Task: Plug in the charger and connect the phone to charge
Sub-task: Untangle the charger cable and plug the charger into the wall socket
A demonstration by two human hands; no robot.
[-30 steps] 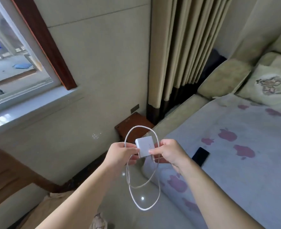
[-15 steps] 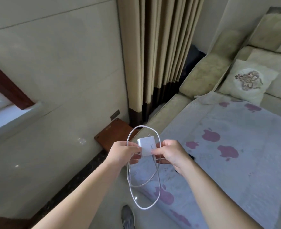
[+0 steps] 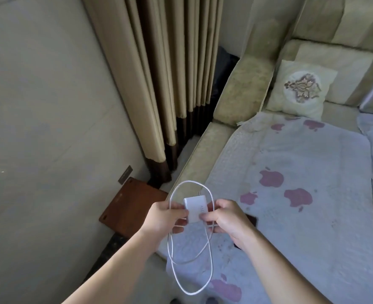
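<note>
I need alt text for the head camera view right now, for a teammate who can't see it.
Both hands, left hand and right hand, pinch a white charger, prongs away, its white cable looping around and below. Ahead, a wall outlet sits above a wooden stool; a sofa with an apple-print cover lies right.

The charger is sitting between the left hand and the right hand. Its cable is hanging below them in loops. The sofa is lying to the right, with a blanket on it and a pillow behind. The curtain is hanging left of the sofa, and the wall socket is sitting below the curtain's left side, above a wooden board.
</note>
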